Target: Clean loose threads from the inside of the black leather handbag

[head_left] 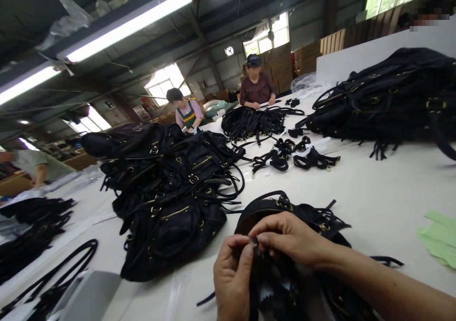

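Note:
A black handbag (306, 212) with brass-coloured buckles lies in front of me, its brown-edged mouth facing my hands. My left hand (233, 273) is closed, thumb and forefinger pinching a small dark piece at the bag's near edge. Close against it, my right hand (290, 238) pinches the same spot from the right. The fingers cover most of that piece, so its exact kind is hidden. Below the hands, the bag's dark inside and a toothed pale edge show only dimly.
Stacked black handbags (171, 212) rise at left; another pile (392, 98) lies at right. Bundled straps (278, 157) and a heap of black straps (252, 121) lie ahead. Green sheets (440, 238) are at right. Two people work across the white table (374, 188), another at far left.

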Tool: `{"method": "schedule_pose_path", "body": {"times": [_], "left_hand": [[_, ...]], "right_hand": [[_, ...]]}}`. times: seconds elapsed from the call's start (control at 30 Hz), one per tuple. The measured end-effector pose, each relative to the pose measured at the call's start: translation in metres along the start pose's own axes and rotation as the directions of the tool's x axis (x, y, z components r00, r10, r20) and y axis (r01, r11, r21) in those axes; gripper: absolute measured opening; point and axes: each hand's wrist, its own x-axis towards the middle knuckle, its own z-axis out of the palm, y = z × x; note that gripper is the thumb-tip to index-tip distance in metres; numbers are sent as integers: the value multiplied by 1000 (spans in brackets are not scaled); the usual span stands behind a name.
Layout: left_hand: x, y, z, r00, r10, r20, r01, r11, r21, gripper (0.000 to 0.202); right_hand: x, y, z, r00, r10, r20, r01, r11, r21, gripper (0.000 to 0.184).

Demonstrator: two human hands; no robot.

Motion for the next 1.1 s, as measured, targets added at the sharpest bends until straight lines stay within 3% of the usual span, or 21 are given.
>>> {"method": "schedule_pose_path", "body": {"times": [0.3, 0.47, 0.6, 1.1], "left_hand": [[-7, 5, 10, 991, 19, -134, -26, 998, -52, 32], [-9, 4, 13, 983, 51, -176, -56, 998, -23, 30], [-9, 5, 14, 974, 104, -200, -101, 995, 22, 27], [-10, 3, 10, 978, 188, -86, -178, 978, 109, 17]], "right_hand": [[0, 1, 4, 996, 52, -76, -50, 998, 33, 18], [-1, 6, 3, 987, -57, -150, 39, 992, -119, 16], [-1, 6, 3, 980, -136, -142, 108, 975, -192, 13], [-6, 7, 2, 951, -299, -72, 250, 886, -390, 10]]}}
